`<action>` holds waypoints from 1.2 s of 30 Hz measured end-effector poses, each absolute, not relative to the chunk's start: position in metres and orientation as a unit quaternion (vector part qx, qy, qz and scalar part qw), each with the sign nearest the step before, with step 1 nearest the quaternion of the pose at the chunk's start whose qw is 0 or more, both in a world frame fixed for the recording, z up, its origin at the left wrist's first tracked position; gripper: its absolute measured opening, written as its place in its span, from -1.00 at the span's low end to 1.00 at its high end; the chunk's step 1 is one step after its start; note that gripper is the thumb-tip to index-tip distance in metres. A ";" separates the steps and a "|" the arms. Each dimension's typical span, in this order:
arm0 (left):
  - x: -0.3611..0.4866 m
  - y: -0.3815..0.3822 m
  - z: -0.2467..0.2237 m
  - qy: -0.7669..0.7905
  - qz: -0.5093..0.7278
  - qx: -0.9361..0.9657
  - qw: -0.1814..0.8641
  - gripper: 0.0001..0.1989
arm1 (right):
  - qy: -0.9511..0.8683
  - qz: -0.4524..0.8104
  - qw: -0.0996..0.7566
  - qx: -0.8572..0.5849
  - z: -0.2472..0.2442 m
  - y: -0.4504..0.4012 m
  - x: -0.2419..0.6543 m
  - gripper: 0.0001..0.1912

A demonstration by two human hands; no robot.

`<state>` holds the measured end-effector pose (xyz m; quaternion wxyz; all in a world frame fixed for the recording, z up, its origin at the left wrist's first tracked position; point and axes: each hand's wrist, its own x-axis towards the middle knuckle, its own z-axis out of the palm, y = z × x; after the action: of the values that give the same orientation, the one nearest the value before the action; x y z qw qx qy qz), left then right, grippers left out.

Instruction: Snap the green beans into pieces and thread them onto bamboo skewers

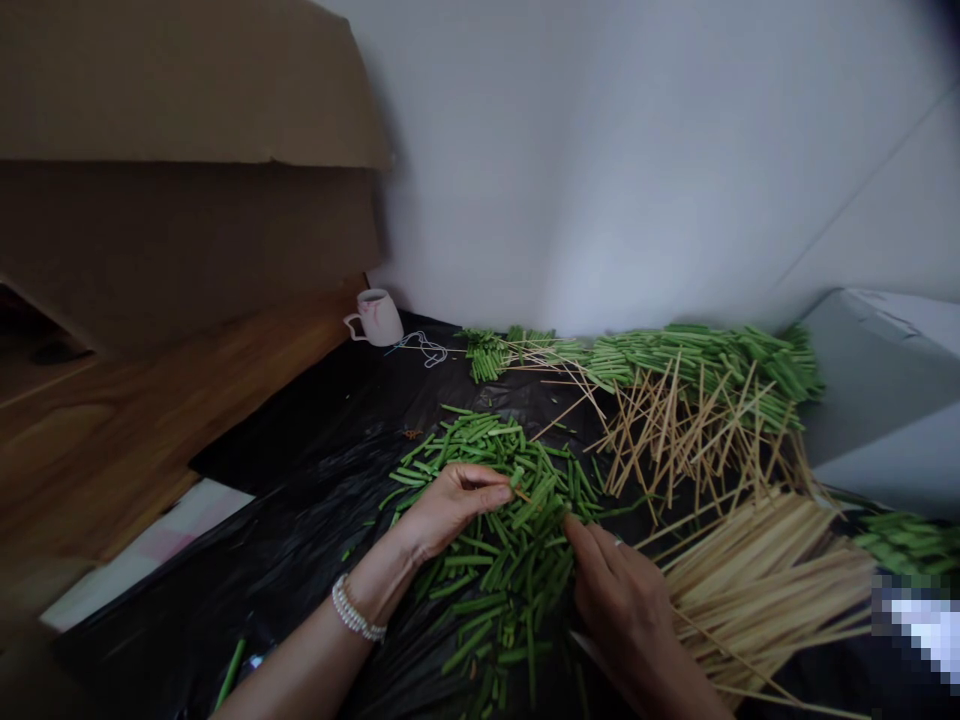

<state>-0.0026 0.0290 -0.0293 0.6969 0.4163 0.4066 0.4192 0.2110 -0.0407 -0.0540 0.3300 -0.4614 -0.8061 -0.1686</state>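
A thin wooden skewer [523,493] shows at the pinched thumb and fingertips of my left hand [461,505], which wears a beaded bracelet on its wrist. Several cut green stems [541,505] lie between my two hands. At their right end, the curled fingers of my right hand [619,585] close on the green stems; the back of that hand hides most of the grip. Both hands are over a loose heap of cut green stems [480,440], the pieces pointing many ways. The kind of vegetable is not certain.
Bare skewers [765,590] lie bundled at the right. Behind, skewered rows of green stems [690,355] line the wall. A pale mug [379,318] and a white cord [427,347] are at the back left. Black plastic sheeting [300,500] covers the surface; a cardboard box [187,220] stands left.
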 end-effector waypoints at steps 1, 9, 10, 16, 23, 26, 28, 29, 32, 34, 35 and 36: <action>-0.003 0.029 -0.028 0.405 0.419 0.422 0.695 -0.74 | -0.805 -0.168 0.324 -0.467 -0.053 -0.041 0.210 -0.59; -0.002 0.028 -0.028 0.414 0.410 0.434 0.688 -0.74 | -0.812 -0.188 0.310 -0.457 -0.050 -0.040 0.212 -0.62; -0.002 0.028 -0.028 0.414 0.408 0.433 0.689 -0.74 | -0.812 -0.185 0.311 -0.458 -0.051 -0.040 0.212 -0.63; -0.001 0.027 -0.028 0.427 0.405 0.430 0.685 -0.72 | -0.813 -0.151 0.324 -0.460 -0.057 -0.041 0.211 -0.58; 0.007 0.023 -0.030 0.412 0.383 0.446 0.696 -0.73 | -0.826 -0.168 0.319 -0.433 -0.054 -0.042 0.211 -0.61; 0.010 0.021 -0.031 0.412 0.384 0.454 0.690 -0.72 | -0.820 -0.170 0.325 -0.440 -0.054 -0.041 0.212 -0.62; 0.009 0.022 -0.031 0.418 0.373 0.467 0.684 -0.72 | -0.819 -0.174 0.321 -0.443 -0.055 -0.040 0.215 -0.61; 0.008 0.023 -0.030 0.419 0.371 0.474 0.680 -0.72 | -0.820 -0.173 0.318 -0.444 -0.055 -0.039 0.217 -0.60; 0.002 0.029 -0.028 0.418 0.426 0.481 0.642 -0.73 | -0.820 -0.175 0.312 -0.447 -0.052 -0.035 0.225 -0.58; -0.002 0.033 -0.027 0.421 0.482 0.470 0.608 -0.68 | -0.808 -0.192 0.314 -0.459 -0.049 -0.031 0.231 -0.59; -0.003 0.034 -0.027 0.425 0.505 0.466 0.589 -0.64 | -0.799 -0.205 0.316 -0.469 -0.048 -0.029 0.234 -0.61; -0.003 0.035 -0.027 0.431 0.520 0.470 0.568 -0.62 | -0.787 -0.219 0.320 -0.480 -0.048 -0.027 0.237 -0.62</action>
<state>-0.0025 0.0350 -0.0273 0.5679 0.4704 0.4306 0.5204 0.2375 -0.0275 -0.0476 0.3203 -0.4800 -0.7869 -0.2188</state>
